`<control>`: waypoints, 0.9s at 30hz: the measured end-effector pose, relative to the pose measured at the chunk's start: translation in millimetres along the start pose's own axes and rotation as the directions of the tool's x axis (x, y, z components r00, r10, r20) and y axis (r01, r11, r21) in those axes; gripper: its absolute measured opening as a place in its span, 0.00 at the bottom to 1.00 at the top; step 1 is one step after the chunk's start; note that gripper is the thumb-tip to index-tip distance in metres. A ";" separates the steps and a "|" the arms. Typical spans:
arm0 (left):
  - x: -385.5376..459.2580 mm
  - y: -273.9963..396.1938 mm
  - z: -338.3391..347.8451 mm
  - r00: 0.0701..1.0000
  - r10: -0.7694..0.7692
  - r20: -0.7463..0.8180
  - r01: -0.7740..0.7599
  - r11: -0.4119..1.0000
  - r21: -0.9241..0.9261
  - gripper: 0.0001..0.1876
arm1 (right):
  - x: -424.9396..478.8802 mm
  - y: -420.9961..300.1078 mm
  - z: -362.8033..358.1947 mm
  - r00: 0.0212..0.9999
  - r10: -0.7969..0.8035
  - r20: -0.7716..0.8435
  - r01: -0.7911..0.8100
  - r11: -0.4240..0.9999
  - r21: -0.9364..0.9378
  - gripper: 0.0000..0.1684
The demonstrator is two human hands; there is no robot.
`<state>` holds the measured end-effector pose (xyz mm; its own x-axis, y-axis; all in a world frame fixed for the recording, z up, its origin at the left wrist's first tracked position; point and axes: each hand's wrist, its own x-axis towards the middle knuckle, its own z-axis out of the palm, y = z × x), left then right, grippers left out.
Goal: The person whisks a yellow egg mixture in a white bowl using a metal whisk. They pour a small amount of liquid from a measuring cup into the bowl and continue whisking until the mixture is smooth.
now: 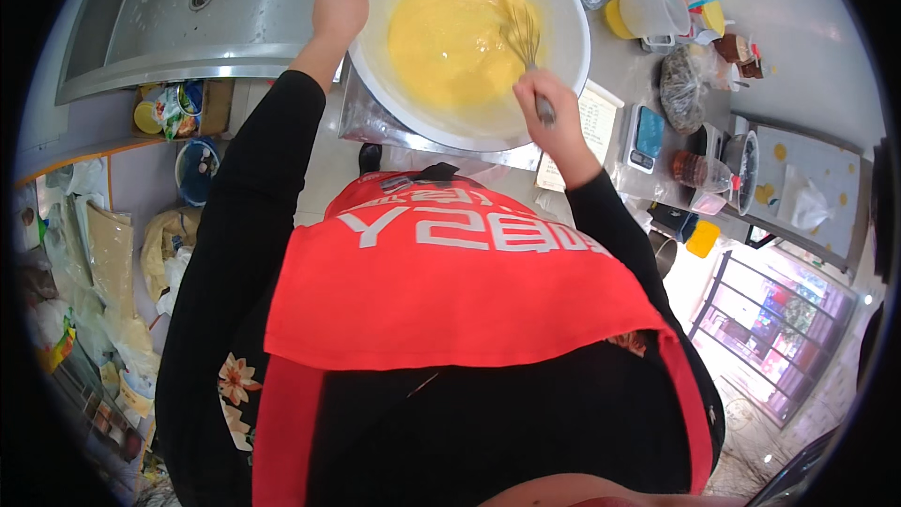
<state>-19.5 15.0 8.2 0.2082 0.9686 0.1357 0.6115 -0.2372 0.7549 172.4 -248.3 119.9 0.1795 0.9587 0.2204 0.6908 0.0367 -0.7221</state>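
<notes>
A large white bowl (373,77) with a dark rim edge stands at the front of the steel table. Yellow liquid batter (436,42) covers its bottom and looks smooth and glossy. My left hand (341,8) grips the bowl's rim at the left, thumb on the inner side. In my right hand (552,109) is the handle of a wire balloon whisk (521,35), held over the bowl's right side. The whisk's wires slant away from me and their far end is down at the batter.
A steel sink (155,14) lies to the left. Right of the bowl are an open notebook (597,123), a digital kitchen scale (645,137), a plastic measuring jug (654,10), a tied plastic bag (683,91) and a bottle of reddish-brown liquid (700,171). A blue bin (198,170) stands below the sink.
</notes>
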 end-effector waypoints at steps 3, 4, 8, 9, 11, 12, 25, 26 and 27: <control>1.3 -11.1 4.9 1.000 -0.021 -0.003 0.020 1.000 -0.020 0.20 | -17.9 -42.2 8.9 0.969 -0.110 0.223 0.083 0.988 0.127 0.04; 1.1 -11.1 4.8 1.000 -0.016 -0.007 0.016 1.000 -0.026 0.20 | -14.4 -59.2 18.5 0.960 -0.086 0.266 0.042 0.985 0.169 0.04; 1.2 0.8 7.6 1.000 0.016 -0.011 -0.016 1.000 -0.015 0.20 | 12.0 14.9 16.2 0.980 -0.182 -0.082 0.184 0.983 0.018 0.03; 0.5 -2.0 3.6 1.000 0.009 -0.030 -0.008 1.000 0.012 0.20 | 9.3 12.9 4.9 0.998 -0.060 -0.008 0.060 0.995 -0.079 0.03; 3.2 -3.8 1.7 1.000 -0.001 -0.029 0.000 1.000 -0.008 0.20 | -14.3 -1.7 4.7 0.997 -0.013 0.081 0.010 0.999 0.045 0.04; -0.3 -5.2 3.2 1.000 -0.012 -0.022 0.012 1.000 -0.018 0.20 | -21.5 -14.9 11.5 0.979 -0.147 0.144 0.144 0.989 0.026 0.05; -0.8 -3.5 1.0 1.000 -0.002 0.006 0.002 0.998 -0.056 0.20 | -10.4 -43.2 26.6 0.956 -0.229 0.182 0.147 0.914 0.379 0.03; -0.5 -0.5 2.6 1.000 0.000 0.008 0.001 0.999 -0.048 0.20 | -0.4 -23.7 27.6 0.976 -0.203 0.075 0.169 0.931 0.322 0.02; 1.7 2.7 4.3 1.000 0.007 0.009 -0.006 0.999 -0.036 0.20 | 7.8 2.4 24.7 0.982 -0.184 -0.039 0.188 0.946 0.265 0.02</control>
<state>-14.2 15.7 7.7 0.2188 0.9664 0.1352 0.5820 -0.2404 0.7768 158.1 -233.7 103.6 0.0765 0.9237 0.3754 0.5018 0.2897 -0.8150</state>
